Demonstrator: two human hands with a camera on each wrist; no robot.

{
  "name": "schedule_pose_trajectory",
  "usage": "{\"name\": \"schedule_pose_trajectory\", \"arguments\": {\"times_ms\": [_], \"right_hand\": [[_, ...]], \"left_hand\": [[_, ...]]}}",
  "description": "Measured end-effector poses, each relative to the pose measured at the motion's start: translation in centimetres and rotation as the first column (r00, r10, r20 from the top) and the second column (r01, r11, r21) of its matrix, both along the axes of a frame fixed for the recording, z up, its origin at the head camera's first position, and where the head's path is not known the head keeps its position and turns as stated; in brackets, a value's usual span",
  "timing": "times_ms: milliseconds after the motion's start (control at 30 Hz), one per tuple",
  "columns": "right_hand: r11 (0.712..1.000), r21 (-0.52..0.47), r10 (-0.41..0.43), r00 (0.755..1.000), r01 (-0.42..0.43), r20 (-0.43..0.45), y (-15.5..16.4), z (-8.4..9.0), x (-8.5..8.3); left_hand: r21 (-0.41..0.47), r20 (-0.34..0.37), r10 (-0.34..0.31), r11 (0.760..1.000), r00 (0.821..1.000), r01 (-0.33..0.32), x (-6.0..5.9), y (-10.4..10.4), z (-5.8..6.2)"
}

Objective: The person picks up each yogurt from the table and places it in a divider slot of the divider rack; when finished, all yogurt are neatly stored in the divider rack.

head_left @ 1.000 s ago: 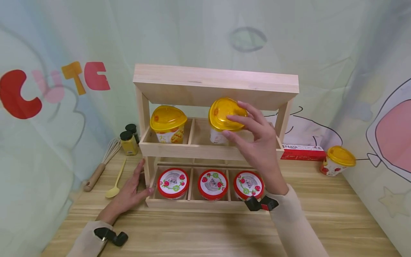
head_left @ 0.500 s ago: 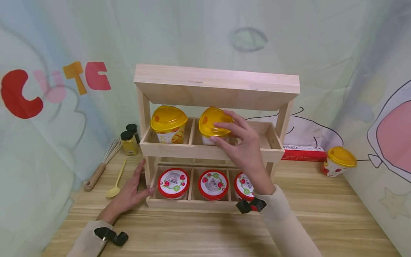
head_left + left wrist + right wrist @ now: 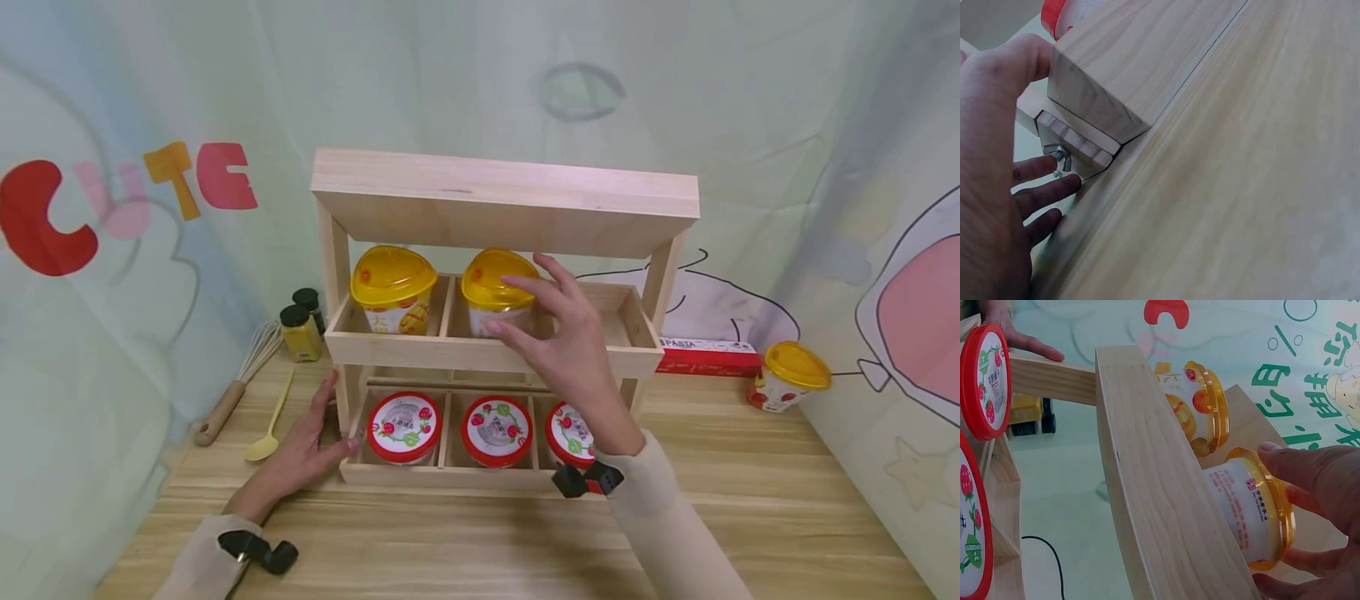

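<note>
A two-tier wooden rack [image 3: 480, 354] stands on the table. In its upper tier are two cups with yellow lids: a left cup [image 3: 393, 287] and a middle cup [image 3: 498, 321]. My right hand [image 3: 573, 350] is spread around the middle cup's lid, thumb at the front and fingers over the far side. In the right wrist view, the thumb lies by the lid [image 3: 1285, 515]; whether it touches is unclear. My left hand [image 3: 300, 458] rests against the rack's lower left side, and the left wrist view shows its fingers near a wing nut [image 3: 1060, 152].
Red-rimmed cups [image 3: 497, 431] fill the lower tier's front compartments. On the left lie a whisk [image 3: 232, 400], a yellow spoon [image 3: 270, 433] and jars [image 3: 300, 333]. On the right are a red pasta box [image 3: 708, 358] and another yellow-lidded cup [image 3: 787, 375].
The right hand has moved left and down, bringing the cup into the upper tier's middle compartment. Its fingers have since spread wider around the lid. My left hand has stayed put.
</note>
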State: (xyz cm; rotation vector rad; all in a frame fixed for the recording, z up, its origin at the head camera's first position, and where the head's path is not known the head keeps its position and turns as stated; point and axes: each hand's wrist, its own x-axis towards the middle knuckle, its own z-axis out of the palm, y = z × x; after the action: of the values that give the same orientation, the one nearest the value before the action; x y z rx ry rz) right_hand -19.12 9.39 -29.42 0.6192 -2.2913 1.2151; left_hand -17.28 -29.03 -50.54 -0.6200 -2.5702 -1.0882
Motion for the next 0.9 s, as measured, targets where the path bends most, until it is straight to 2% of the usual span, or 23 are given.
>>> {"name": "schedule_pose_trajectory", "arguments": {"times_ms": [400,633,900], "right_hand": [[0.997,-0.046,-0.066,0.995,0.063,-0.074,4.4,0.2,1.2],[0.985,-0.040,-0.170,0.979,0.166,-0.112,7.8,0.0,1.5],[0.958,-0.052,-0.286,0.954,0.283,-0.086,11.3,-0.3,1.6]], "left_hand": [[-0.006,-0.007,0.006,1.000,1.000,-0.006,0.0,-0.2,0.1],[0.016,0.012,-0.008,1.000,1.000,0.008,0.0,-0.2,0.2],[0.017,0.026,-0.006,1.000,1.000,0.006,-0.1,0.0,0.0]]}}
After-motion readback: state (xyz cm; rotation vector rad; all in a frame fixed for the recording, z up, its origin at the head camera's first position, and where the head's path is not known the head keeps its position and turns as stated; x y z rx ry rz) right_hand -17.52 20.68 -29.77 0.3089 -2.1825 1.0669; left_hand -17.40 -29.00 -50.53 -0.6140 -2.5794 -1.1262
